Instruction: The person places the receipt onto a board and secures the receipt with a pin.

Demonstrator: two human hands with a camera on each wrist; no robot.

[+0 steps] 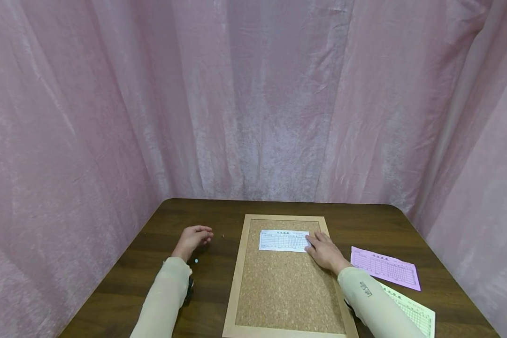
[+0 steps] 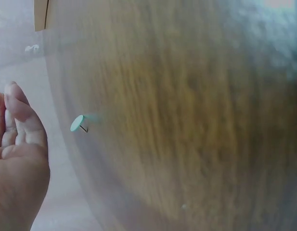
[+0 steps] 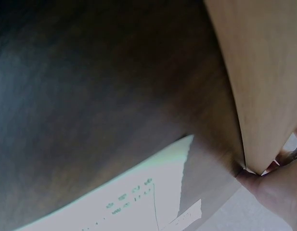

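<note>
"What's the right hand (image 3: 278, 195) doing?"

"It's showing in the lower right corner. Its fingers (image 3: 249, 180) are sitting at the end of a pale wooden frame (image 3: 264, 72) — part of the hand is hiding behind it."

"And the frame?"

"It's running down the right side, beside the dark brown worktop (image 3: 100, 86)."

"Any papers?"

"Two. A pale sheet (image 3: 138, 202) with greenish print is lying along the bottom, and a second printed sheet (image 3: 189, 216) is peeking out just beside it — nearer the hand."
</note>
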